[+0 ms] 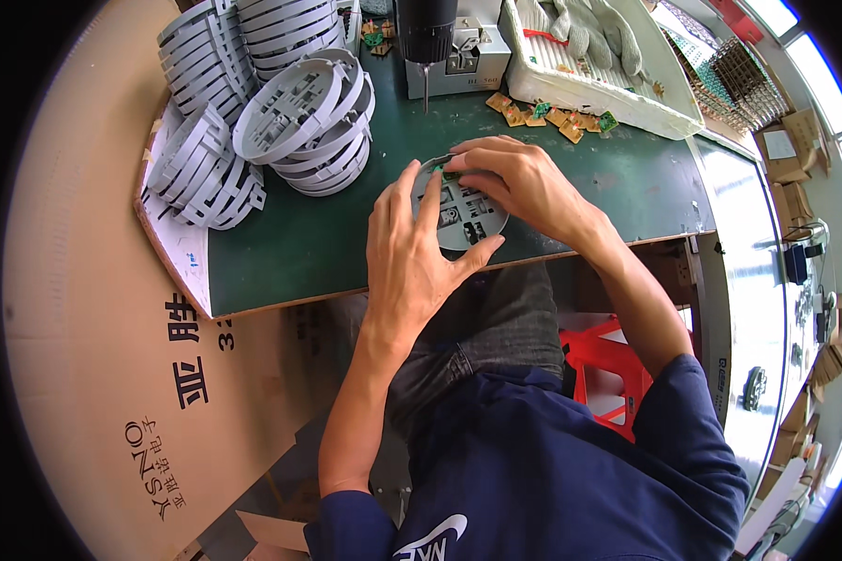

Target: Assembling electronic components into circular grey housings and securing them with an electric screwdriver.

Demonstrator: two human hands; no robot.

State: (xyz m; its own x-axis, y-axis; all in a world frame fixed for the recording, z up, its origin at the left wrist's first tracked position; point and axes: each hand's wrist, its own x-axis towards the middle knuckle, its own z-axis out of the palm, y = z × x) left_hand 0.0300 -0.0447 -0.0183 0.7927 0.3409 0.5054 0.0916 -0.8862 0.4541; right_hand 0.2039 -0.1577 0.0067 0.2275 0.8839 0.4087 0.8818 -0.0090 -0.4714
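Observation:
A round grey plastic housing (pixel 458 213) with molded slots and small dark parts inside lies on the green bench near its front edge. My left hand (pixel 404 248) spans its left side, fingers along the far-left rim and thumb at the near rim, steadying it. From the right, my right hand (pixel 526 182) reaches over the housing with bent fingers closed at its far-left part. A small green circuit board (pixel 451 175) shows under those fingertips, partly covered by them.
Stacks of grey round housings (pixel 295 112) stand at the back left. A screwdriver (pixel 426 75) hangs over the bench before a metal box (pixel 482 70). Several small circuit boards (pixel 552 117) lie beside a white foam tray (pixel 608 93) with gloves (pixel 585 33). A red stool (pixel 603 360) is below.

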